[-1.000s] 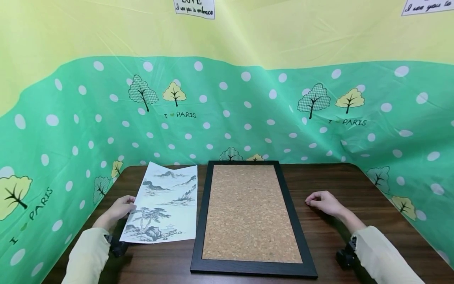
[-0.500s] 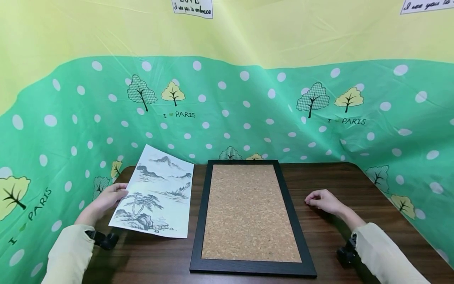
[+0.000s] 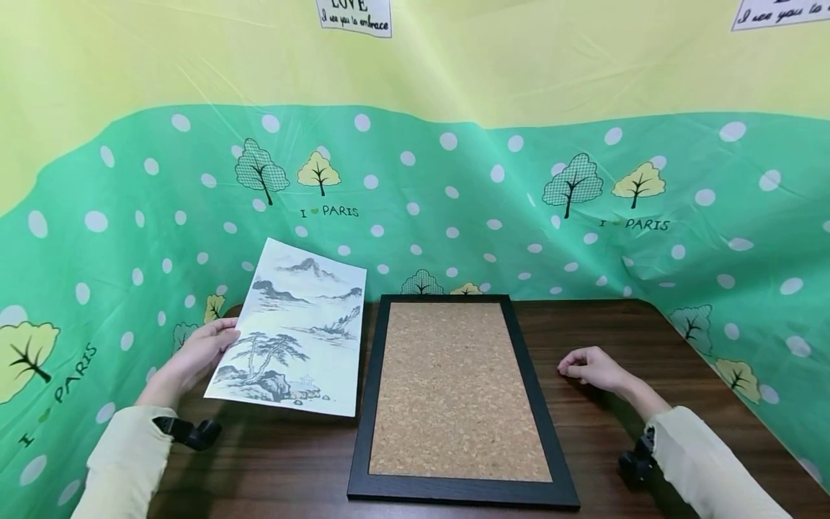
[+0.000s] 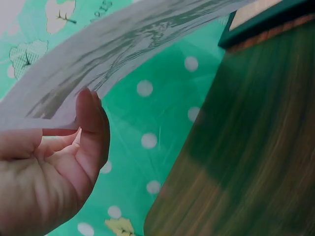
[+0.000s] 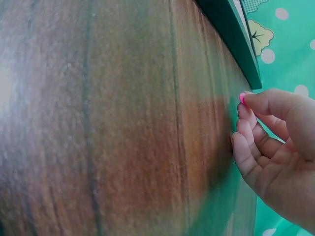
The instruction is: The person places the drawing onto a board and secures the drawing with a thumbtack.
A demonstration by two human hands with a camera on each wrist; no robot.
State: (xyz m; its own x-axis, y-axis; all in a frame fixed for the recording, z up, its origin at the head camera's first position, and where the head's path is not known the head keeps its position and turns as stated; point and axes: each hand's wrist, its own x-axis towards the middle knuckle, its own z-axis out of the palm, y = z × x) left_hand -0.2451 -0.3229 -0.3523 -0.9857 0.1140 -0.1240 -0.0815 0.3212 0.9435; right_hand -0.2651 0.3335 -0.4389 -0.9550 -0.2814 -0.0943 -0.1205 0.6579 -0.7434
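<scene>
My left hand (image 3: 194, 355) pinches the left edge of a white paper sheet (image 3: 295, 328) printed with an ink landscape of mountains and pines. In the head view the sheet is raised and tilted, left of a black-framed cork board (image 3: 460, 389) lying on the table. The left wrist view shows the sheet (image 4: 142, 39) bowed, its edge between thumb and fingers. To the right of the board, my right hand (image 3: 595, 369) stays low over the table. In the right wrist view, its thumb and forefinger pinch a small pink object (image 5: 242, 98), mostly hidden by the fingertips.
The dark wooden table (image 3: 292, 468) has rounded far corners. A green and yellow printed cloth (image 3: 415, 180) hangs close behind it and along both sides. Each wrist carries a small black camera, such as the left camera (image 3: 204, 435).
My left hand has lifted the paper sheet higher, with its top edge now overlapping the cloth. The right hand and cork board have stayed in place.
</scene>
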